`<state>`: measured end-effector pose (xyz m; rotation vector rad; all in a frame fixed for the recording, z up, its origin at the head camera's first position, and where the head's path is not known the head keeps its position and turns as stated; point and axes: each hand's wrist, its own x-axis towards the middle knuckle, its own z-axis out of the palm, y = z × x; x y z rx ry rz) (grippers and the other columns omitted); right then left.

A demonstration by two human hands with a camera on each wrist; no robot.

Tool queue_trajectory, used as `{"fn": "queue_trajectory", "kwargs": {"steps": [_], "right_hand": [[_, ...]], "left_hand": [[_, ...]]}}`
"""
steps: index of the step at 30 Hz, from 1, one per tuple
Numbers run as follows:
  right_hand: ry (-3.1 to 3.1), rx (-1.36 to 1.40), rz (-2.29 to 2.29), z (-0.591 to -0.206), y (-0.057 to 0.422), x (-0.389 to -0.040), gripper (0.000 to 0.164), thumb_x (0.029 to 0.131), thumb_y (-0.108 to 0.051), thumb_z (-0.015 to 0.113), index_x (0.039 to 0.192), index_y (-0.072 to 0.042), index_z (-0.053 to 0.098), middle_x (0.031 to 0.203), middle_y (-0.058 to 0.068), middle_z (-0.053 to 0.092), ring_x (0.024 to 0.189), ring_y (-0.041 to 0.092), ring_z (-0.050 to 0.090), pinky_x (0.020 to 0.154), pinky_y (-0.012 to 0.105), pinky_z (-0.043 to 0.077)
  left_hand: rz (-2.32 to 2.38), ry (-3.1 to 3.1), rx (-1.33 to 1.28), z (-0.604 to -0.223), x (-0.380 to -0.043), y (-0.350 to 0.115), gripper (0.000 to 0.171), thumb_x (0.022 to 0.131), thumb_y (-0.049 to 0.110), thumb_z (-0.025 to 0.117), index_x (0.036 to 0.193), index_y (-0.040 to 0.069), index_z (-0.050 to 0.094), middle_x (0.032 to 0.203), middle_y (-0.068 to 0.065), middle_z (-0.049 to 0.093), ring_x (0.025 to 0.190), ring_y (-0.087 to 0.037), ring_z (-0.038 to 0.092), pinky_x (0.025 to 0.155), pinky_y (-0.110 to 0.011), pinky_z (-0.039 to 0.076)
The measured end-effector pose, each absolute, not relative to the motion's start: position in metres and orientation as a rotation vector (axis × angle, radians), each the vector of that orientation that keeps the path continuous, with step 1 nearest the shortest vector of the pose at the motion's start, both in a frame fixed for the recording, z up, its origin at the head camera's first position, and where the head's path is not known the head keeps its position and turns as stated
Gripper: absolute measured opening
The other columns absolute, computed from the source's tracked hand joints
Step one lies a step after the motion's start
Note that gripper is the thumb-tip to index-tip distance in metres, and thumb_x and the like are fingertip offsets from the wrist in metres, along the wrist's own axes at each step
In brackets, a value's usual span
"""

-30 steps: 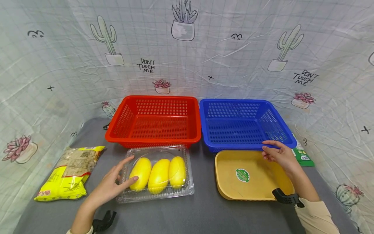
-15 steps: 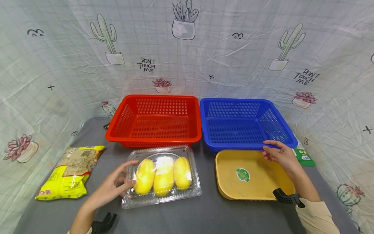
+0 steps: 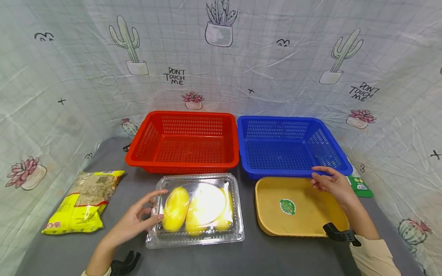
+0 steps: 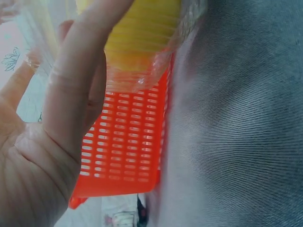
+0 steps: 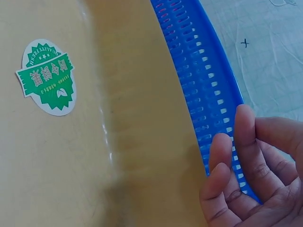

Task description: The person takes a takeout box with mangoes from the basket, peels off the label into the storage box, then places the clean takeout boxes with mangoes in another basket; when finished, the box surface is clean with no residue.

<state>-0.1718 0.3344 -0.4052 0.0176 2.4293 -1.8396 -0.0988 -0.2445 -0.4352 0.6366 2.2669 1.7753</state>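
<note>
Plastic box point(image 3: 197, 209), clear and lid-up around yellow oblong fruits point(image 3: 176, 209), was in front of the red basket point(image 3: 183, 165), over the gray tabletop point(image 3: 235, 260). Its long axis ran left to right, the right end slightly farther away; the fruits pointed crosswise to it. At its left end was the left hand point(image 3: 134, 218), thumb and index finger spread apart; whether the fingers gripped it could not be told. The right hand point(image 3: 333, 188), fingers loosely curled, hovered over the yellow tray point(image 3: 310, 218) near the blue basket point(image 3: 293, 171).
</note>
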Motion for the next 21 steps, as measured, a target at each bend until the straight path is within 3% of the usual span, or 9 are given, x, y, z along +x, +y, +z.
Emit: {"fn": "queue_trajectory", "kwargs": {"steps": [4, 10, 15, 21], "right_hand": [[2.47, 0.009, -1.79, -0.406, 0.335, -0.172, 0.028, 0.099, -0.019, 0.058, 0.125, -0.008, 0.055, 0.079, -0.007, 0.071, 0.071, 0.012, 0.067, 0.066, 0.022, 0.056], [2.469, -0.007, -1.797, -0.407, 0.337, -0.171, 0.025, 0.099, -0.017, 0.058, 0.123, -0.01, 0.056, 0.079, -0.006, 0.072, 0.07, 0.012, 0.067, 0.065, 0.022, 0.055], [2.476, -0.019, -1.786, -0.406, 0.337, -0.171, 0.026, 0.099, -0.018, 0.058, 0.124, -0.009, 0.055, 0.079, -0.006, 0.071, 0.07, 0.012, 0.067, 0.065, 0.022, 0.055], [2.501, -0.014, -1.757, -0.405, 0.336, -0.17, 0.024, 0.099, -0.019, 0.058, 0.123, -0.013, 0.056, 0.079, -0.007, 0.071, 0.071, 0.012, 0.067, 0.065, 0.022, 0.055]], "left_hand": [[1.809, 2.231, 0.702, -0.43, -0.098, -0.245, 0.061, 0.093, -0.005, 0.058, 0.149, 0.004, 0.034, 0.147, 0.006, 0.037, 0.07, -0.014, 0.058, 0.044, -0.035, 0.05], [1.805, 2.242, 0.708, -0.422, -0.097, -0.241, 0.06, 0.093, -0.005, 0.059, 0.148, 0.003, 0.036, 0.147, 0.001, 0.038, 0.078, -0.017, 0.06, 0.039, -0.031, 0.046], [1.823, 2.223, 0.74, -0.421, -0.096, -0.235, 0.061, 0.09, -0.008, 0.06, 0.146, 0.004, 0.039, 0.149, 0.003, 0.039, 0.086, -0.016, 0.058, 0.034, -0.027, 0.041], [1.903, 2.142, 0.85, -0.415, -0.097, -0.229, 0.064, 0.087, -0.016, 0.058, 0.146, 0.002, 0.038, 0.149, 0.001, 0.039, 0.079, -0.014, 0.059, 0.037, -0.031, 0.048]]}}
